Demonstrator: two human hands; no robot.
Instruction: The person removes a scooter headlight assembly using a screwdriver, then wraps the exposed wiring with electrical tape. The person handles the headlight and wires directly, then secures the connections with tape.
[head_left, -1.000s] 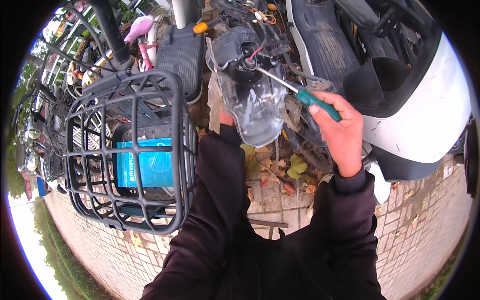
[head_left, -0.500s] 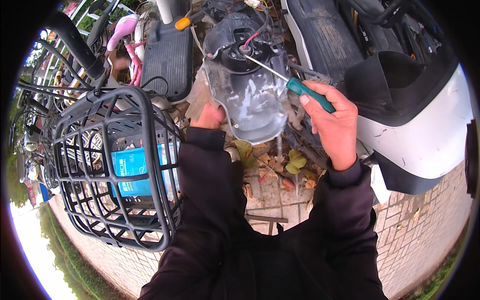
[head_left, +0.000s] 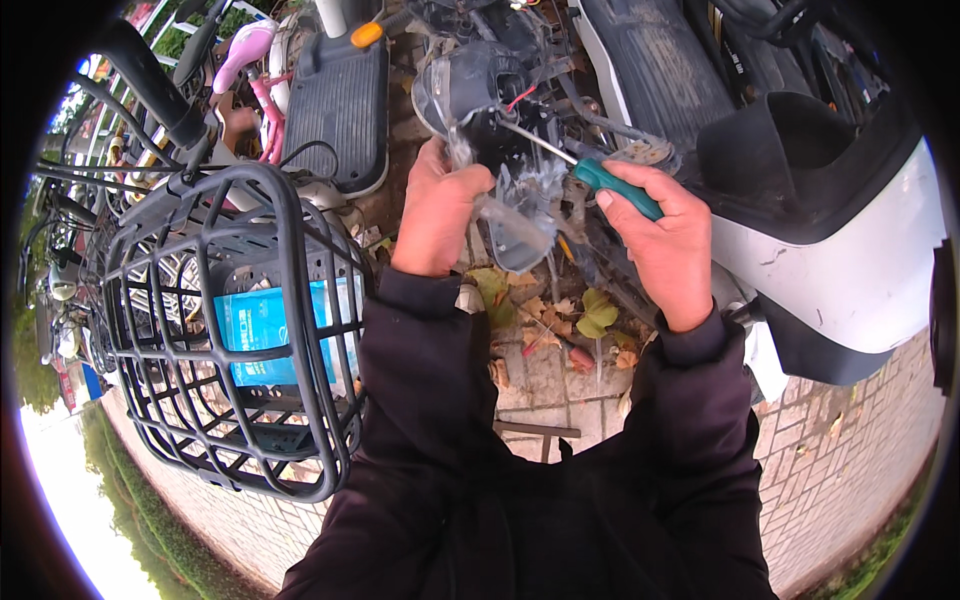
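Observation:
My right hand [head_left: 668, 240] is wrapped round the green handle of a screwdriver [head_left: 618, 188], thumb along its side. The metal shaft points up and left, its tip at the dark round middle of a dusty, partly see-through lamp housing [head_left: 520, 245], near a short red wire [head_left: 521, 98]. On the other side, my left hand [head_left: 438, 212] pinches the housing's left edge, thumb on top. The housing is tilted and smeared by motion. Dark scooter parts and cables lie just beyond it.
A black basket [head_left: 297, 335] holding a blue packet [head_left: 262, 338] stands at left. A scooter with a white and black front [head_left: 850, 265] is close on the right. Beyond are a ridged footboard [head_left: 340, 130] and a pink saddle [head_left: 245, 50]. Dry leaves [head_left: 597, 315] lie on paving.
My left hand has come up from beside the housing's lower left onto its edge. The housing has turned and tilted. The screwdriver stays at its middle, with my right hand barely moved.

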